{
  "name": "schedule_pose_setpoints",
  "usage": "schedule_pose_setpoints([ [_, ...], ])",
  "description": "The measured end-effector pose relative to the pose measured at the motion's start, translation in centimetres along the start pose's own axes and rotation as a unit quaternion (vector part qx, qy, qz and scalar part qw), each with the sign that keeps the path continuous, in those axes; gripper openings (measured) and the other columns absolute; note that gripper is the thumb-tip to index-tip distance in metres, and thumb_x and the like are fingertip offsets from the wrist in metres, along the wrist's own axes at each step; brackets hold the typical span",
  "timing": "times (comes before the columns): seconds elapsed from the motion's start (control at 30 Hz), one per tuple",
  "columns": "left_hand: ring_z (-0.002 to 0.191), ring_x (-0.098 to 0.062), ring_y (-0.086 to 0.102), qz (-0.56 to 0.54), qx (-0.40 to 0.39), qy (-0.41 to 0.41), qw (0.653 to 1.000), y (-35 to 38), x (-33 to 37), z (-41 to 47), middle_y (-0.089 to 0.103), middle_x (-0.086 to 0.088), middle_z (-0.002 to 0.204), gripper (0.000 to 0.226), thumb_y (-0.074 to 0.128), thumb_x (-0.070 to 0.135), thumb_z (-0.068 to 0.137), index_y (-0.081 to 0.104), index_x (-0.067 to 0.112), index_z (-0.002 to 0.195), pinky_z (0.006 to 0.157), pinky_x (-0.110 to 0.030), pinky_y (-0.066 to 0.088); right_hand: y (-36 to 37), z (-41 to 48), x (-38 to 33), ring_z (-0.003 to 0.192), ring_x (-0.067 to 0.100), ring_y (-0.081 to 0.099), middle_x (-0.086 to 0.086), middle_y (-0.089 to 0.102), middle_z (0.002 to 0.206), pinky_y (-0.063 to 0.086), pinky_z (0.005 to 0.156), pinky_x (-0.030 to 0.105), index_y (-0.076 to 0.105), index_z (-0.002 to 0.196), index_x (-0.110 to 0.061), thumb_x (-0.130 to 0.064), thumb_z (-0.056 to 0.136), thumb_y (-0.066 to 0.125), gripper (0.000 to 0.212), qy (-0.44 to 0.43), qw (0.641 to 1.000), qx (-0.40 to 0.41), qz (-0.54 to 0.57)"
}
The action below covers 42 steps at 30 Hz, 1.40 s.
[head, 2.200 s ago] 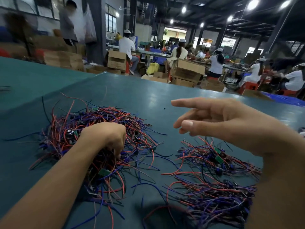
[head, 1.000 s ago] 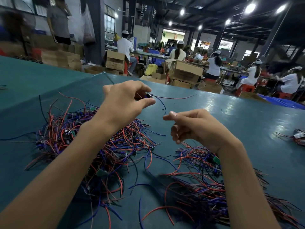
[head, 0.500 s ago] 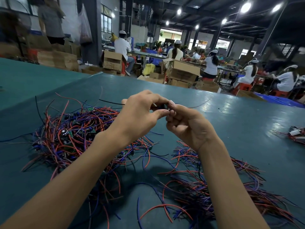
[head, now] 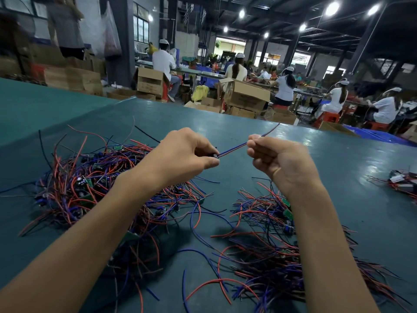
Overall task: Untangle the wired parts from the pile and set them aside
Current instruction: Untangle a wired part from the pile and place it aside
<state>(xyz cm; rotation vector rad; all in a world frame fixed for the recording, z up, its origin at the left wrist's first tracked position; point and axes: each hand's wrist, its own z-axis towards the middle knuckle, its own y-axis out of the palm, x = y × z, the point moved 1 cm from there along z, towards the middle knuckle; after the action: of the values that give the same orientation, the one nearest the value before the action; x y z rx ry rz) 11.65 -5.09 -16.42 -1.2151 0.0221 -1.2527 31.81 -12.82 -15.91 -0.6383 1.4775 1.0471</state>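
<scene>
Your left hand (head: 187, 154) pinches the small dark body of one part (head: 232, 149) between thumb and fingertips. Your right hand (head: 277, 159), fingers curled, pinches the part's paired blue and red leads a short way along. The part hangs in the air between the two hands, clear of the tabletop (head: 338, 159).

Its long axis runs from the left hand's fingertips straight across to the right hand's, rising a little toward the right. The free end pokes out past the right hand, up and away from you. The span between the hands looks taut, and no other wire seems to hang from it, so the part is probably free of the pile (head: 79, 184).

That pile lies below the left hand and out to its far side, spreading under the left forearm. The sorted heap (head: 259, 222) lies below the right hand, nearer you, around the right forearm.

The right hand is the nearer one to the heap, so the set-down likely falls to it. The left hand would let go of the body and the right would lower the leads down and toward you. Watch the loose loops lying between pile and heap, since the dangling body could snag one.
</scene>
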Motion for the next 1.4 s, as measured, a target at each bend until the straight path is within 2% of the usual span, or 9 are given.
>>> schedule_pose_setpoints([
  [0.1, 0.068, 0.018, 0.059, 0.02, -0.017, -0.007, 1.0, 0.2, -0.2, -0.2, 0.075, 0.012, 0.084, 0.016, 0.077, 0.027, 0.088, 0.08, 0.021, 0.103, 0.062, -0.002, 0.04, -0.5, 0.0, -0.2, 0.061, 0.012, 0.069, 0.006, 0.075, 0.073, 0.05, 0.05, 0.018, 0.073, 0.083, -0.004, -0.006, 0.088, 0.069, 0.007, -0.022, 0.999, 0.039, -0.012],
  [0.23, 0.072, 0.01, 0.065, 0.024, -0.014, -0.018, 0.999, -0.3, -0.7, -0.5, 0.076, 0.012, 0.085, 0.016, 0.075, 0.029, 0.09, 0.081, 0.022, 0.103, 0.065, -0.007, 0.046, -1.2, -0.2, -0.4, 0.065, 0.012, 0.071, 0.006, 0.075, 0.075, 0.052, 0.052, 0.019, 0.073, 0.089, -0.002, -0.008, 0.09, 0.07, 0.007, -0.036, 0.997, 0.069, 0.016],
  [0.4, 0.081, 0.003, 0.068, 0.012, 0.106, -0.021, 0.994, -0.7, -0.6, -0.4, 0.076, 0.008, 0.091, 0.018, 0.076, 0.029, 0.089, 0.079, 0.019, 0.104, 0.077, -0.016, 0.054, -0.8, -0.7, -1.2, 0.074, 0.023, 0.076, 0.013, 0.078, 0.085, 0.058, 0.059, 0.029, 0.062, 0.105, -0.005, -0.022, 0.095, 0.069, 0.02, -0.069, 0.992, 0.097, 0.041],
  [0.57, 0.085, -0.001, 0.068, -0.038, 0.197, -0.002, 0.98, -1.2, 0.1, -0.5, 0.074, 0.009, 0.096, 0.023, 0.076, 0.033, 0.088, 0.077, 0.022, 0.108, 0.08, -0.018, 0.055, 0.9, -1.8, -1.1, 0.074, 0.026, 0.075, 0.016, 0.077, 0.088, 0.061, 0.062, 0.031, 0.073, 0.096, -0.002, -0.035, 0.092, 0.071, 0.033, -0.001, 0.98, -0.101, -0.169],
  [0.73, 0.085, 0.002, 0.068, -0.052, 0.185, 0.057, 0.98, -0.3, 1.4, -0.9, 0.074, 0.011, 0.09, 0.014, 0.076, 0.014, 0.087, 0.075, 0.019, 0.1, 0.076, -0.01, 0.05, 4.0, -2.7, -0.1, 0.078, 0.025, 0.074, 0.019, 0.076, 0.094, 0.061, 0.062, 0.031, 0.077, 0.098, 0.001, -0.034, 0.089, 0.073, 0.036, 0.026, 0.973, -0.182, -0.137],
  [0.87, 0.093, 0.0, 0.065, -0.031, 0.16, 0.086, 0.983, 0.2, 1.6, -1.1, 0.074, 0.004, 0.096, 0.026, 0.07, 0.0, 0.084, 0.075, 0.014, 0.105, 0.079, -0.003, 0.044, 4.5, -2.6, 0.5, 0.072, 0.021, 0.072, 0.016, 0.076, 0.088, 0.059, 0.06, 0.028, 0.075, 0.102, 0.005, -0.02, 0.092, 0.071, 0.027, 0.027, 0.984, -0.145, -0.104],
  [1.03, 0.097, -0.004, 0.067, -0.021, 0.143, 0.101, 0.984, 0.3, 1.8, -1.1, 0.074, 0.002, 0.106, 0.03, 0.074, 0.005, 0.089, 0.074, 0.014, 0.117, 0.087, -0.009, 0.048, 4.3, -2.3, 0.5, 0.07, 0.018, 0.073, 0.013, 0.077, 0.087, 0.058, 0.056, 0.026, 0.076, 0.096, -0.003, -0.016, 0.091, 0.07, 0.016, 0.049, 0.992, -0.11, -0.042],
  [1.23, 0.06, -0.004, 0.068, -0.043, 0.114, 0.027, 0.992, 0.3, 1.1, -0.9, 0.072, 0.009, 0.07, 0.011, 0.077, 0.018, 0.089, 0.081, 0.016, 0.098, 0.06, -0.018, 0.053, 4.1, -1.6, 0.6, 0.064, 0.017, 0.072, 0.013, 0.075, 0.08, 0.056, 0.053, 0.025, 0.073, 0.083, -0.002, -0.013, 0.088, 0.073, 0.013, 0.041, 0.998, -0.043, -0.001],
  [1.4, 0.053, -0.004, 0.069, -0.028, 0.023, -0.042, 0.998, 0.6, 1.3, -0.9, 0.072, 0.006, 0.065, 0.005, 0.075, 0.02, 0.089, 0.079, 0.018, 0.086, 0.051, -0.016, 0.051, 2.4, -1.0, 0.0, 0.06, 0.015, 0.071, 0.009, 0.073, 0.071, 0.055, 0.051, 0.023, 0.07, 0.079, -0.003, -0.015, 0.089, 0.074, 0.016, 0.014, 0.997, 0.042, 0.059],
])
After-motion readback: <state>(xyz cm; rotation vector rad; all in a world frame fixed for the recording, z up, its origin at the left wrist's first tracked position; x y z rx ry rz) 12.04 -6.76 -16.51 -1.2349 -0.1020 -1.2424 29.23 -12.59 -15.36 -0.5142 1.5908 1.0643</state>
